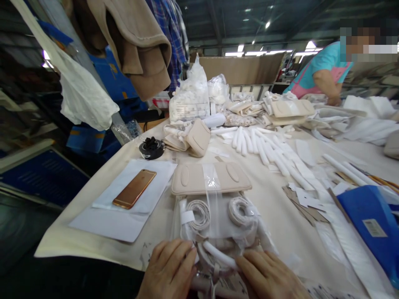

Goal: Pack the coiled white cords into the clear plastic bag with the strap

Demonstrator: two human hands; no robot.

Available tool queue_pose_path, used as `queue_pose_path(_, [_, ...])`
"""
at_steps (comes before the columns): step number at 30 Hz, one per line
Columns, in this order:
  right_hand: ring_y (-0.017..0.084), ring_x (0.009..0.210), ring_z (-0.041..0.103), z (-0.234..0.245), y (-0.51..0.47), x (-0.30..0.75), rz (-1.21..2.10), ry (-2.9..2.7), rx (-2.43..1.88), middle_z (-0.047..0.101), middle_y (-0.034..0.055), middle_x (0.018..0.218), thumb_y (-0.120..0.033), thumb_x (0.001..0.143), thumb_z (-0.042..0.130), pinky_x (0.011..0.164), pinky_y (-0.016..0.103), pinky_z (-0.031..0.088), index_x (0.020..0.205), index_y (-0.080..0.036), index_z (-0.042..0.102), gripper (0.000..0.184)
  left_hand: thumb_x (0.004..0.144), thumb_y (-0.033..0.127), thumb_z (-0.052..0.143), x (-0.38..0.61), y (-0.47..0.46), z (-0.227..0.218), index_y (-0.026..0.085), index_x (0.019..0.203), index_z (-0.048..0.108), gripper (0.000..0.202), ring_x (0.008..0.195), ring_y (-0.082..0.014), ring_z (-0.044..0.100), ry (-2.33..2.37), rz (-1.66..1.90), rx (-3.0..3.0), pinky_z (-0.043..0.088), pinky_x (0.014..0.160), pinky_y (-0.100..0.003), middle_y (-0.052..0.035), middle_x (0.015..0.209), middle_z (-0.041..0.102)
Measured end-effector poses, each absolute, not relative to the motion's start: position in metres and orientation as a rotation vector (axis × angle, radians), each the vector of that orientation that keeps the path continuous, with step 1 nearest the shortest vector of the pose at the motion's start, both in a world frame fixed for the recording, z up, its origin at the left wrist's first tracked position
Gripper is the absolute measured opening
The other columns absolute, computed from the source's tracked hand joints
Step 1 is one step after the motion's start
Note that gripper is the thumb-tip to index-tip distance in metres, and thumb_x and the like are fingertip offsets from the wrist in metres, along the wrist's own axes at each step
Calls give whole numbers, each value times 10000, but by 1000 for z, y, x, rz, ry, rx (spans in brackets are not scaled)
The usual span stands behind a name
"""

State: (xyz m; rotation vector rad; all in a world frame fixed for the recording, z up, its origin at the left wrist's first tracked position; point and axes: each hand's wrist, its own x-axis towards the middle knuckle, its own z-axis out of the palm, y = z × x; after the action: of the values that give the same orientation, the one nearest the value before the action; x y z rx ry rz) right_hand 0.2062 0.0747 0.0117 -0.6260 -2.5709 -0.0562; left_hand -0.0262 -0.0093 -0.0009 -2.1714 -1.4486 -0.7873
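Note:
A beige handbag (212,178) lies in front of me, with a clear plastic strip across its flap and clear film around its lower part. Two rolled straps (199,216) sit side by side below the flap, the left one bound with white wrap. My left hand (170,268) is curled over the bag's near left side; its fingertips are partly hidden. My right hand (268,272) is closed at the right end of a white-wrapped handle (220,255). Between my hands, part of the near side shows under the film.
A gold phone (135,189) rests on white sheets (109,224) at left, near a black tape roll (151,148). White foam tubes (264,149), more beige bags (199,137) and a blue holder (368,232) lie around. A person (324,74) leans over the table's far right.

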Motion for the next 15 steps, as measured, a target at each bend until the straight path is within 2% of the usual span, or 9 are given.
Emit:
queue_pose_path(4, [152, 540, 532, 6, 73, 199, -52, -2589, -630, 566, -7, 638, -134, 916, 321, 521, 267, 376, 787, -211, 508, 240, 877, 96, 417, -24, -3, -9, 120, 917, 652, 239, 910, -187, 582, -1371, -964, -2089, 412, 843, -330, -81, 896, 674])
queue_pose_path(6, [152, 535, 518, 4, 71, 197, -39, -2597, -615, 553, -9, 633, -101, 879, 364, 519, 269, 361, 756, -213, 491, 209, 871, 89, 429, -20, -3, -14, 117, 933, 653, 234, 923, -194, 585, -1372, -942, -2122, 413, 866, -342, -78, 912, 682])
queue_pose_path(11, [144, 503, 477, 4, 69, 187, -37, -2515, -614, 528, -12, 587, -149, 916, 329, 502, 269, 333, 680, -212, 461, 278, 887, 93, 415, -5, 0, -25, 136, 939, 653, 247, 926, -169, 612, -1213, -915, -2166, 435, 917, -331, -35, 903, 705])
queue_pose_path(15, [140, 500, 459, 4, 71, 182, -27, -2446, -593, 538, -7, 573, -180, 953, 261, 503, 269, 320, 679, -204, 493, 359, 911, 140, 378, 6, 10, -25, 77, 1000, 617, 263, 1045, -203, 599, -1130, -915, -2221, 505, 883, -315, -92, 940, 696])
